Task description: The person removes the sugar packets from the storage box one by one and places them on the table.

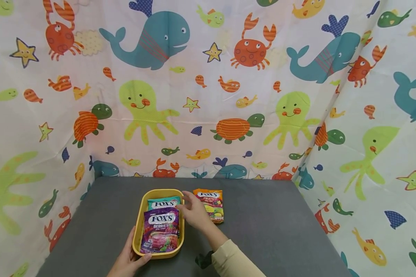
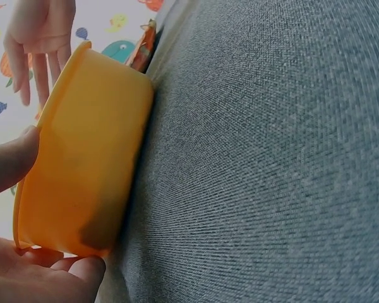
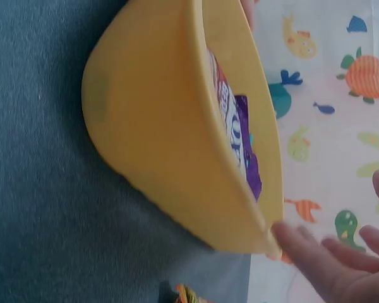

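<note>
A yellow plastic tub (image 1: 158, 255) rests on the grey tabletop, holding a purple FOX'S Berries candy bag (image 1: 160, 232) that overlaps a teal FOX'S bag (image 1: 173, 200) behind it. My left hand (image 1: 129, 257) grips the tub's near left corner. In the left wrist view its thumb (image 2: 16, 161) lies at the rim, while the fingers wrap round the lower end. At the tub's far right side is my right hand (image 1: 195, 214), fingers loosely extended. The right wrist view has a fingertip (image 3: 287, 235) right at the rim.
An orange FOX'S Fruits candy bag (image 1: 213, 206) lies on the table just right of the tub, partly behind my right hand. A curtain (image 1: 201, 154) printed with sea animals encloses the table at the back and both sides.
</note>
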{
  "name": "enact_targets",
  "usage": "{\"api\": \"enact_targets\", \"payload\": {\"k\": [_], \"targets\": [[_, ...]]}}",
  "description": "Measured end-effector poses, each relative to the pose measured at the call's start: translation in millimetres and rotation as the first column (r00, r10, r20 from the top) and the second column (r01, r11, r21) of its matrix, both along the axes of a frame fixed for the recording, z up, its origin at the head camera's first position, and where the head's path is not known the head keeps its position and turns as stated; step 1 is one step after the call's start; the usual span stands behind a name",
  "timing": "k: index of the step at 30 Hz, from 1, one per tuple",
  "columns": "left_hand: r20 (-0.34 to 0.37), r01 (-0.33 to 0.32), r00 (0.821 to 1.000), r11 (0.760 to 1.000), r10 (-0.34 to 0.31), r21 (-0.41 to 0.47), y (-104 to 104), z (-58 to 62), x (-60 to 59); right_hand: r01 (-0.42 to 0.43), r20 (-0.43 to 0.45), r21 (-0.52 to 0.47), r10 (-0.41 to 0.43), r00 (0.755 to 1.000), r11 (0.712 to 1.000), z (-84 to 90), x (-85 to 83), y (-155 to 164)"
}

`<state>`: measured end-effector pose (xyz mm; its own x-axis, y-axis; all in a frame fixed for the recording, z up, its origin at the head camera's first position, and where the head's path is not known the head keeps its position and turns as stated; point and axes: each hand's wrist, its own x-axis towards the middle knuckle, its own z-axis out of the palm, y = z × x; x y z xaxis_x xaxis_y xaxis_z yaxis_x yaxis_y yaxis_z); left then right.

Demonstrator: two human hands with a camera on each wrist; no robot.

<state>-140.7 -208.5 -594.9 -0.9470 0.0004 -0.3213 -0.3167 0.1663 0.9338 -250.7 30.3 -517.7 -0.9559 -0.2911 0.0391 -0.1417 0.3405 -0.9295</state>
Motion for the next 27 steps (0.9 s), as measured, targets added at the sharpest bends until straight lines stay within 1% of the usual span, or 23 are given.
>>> {"api": "enact_targets", "payload": {"k": [3, 8, 13, 18, 21, 27], "targets": [[-0.001, 0.004, 1.0, 1.0, -0.004, -0.002, 0, 0.4, 0.3, -0.005, 0.002, 0.046, 0.005, 1.0, 0.999, 1.3, 3.9, -5], [-0.007, 0.008, 1.0, 1.0, -0.008, -0.01, 0, 1.1, 1.2, -0.026, 0.005, 0.074, 0.026, 1.0, 0.997, 0.8, 9.2, -13], [-0.027, 0.012, 1.0, 1.0, -0.012, -0.011, 0, -0.2, 1.9, -0.053, 0.007, 0.125, 0.052, 0.999, 0.991, 0.6, 15.4, -21], [-0.04, 0.01, 0.999, 1.0, -0.01, 0.0, 0, -0.5, 3.0, -0.026, 0.033, 0.191, 0.02, 0.999, 0.981, 2.2, 21.7, -30], [-0.041, 0.011, 0.999, 1.0, -0.011, 0.012, 0, 0.1, 3.7, -0.017, 0.03, 0.231, 0.01, 0.999, 0.973, 1.0, 23.7, -35], [-0.029, 0.009, 1.0, 1.0, -0.008, 0.022, -1, -0.5, 2.8, -0.018, 0.054, 0.261, 0.004, 0.999, 0.965, 1.3, 28.6, -43]]}}
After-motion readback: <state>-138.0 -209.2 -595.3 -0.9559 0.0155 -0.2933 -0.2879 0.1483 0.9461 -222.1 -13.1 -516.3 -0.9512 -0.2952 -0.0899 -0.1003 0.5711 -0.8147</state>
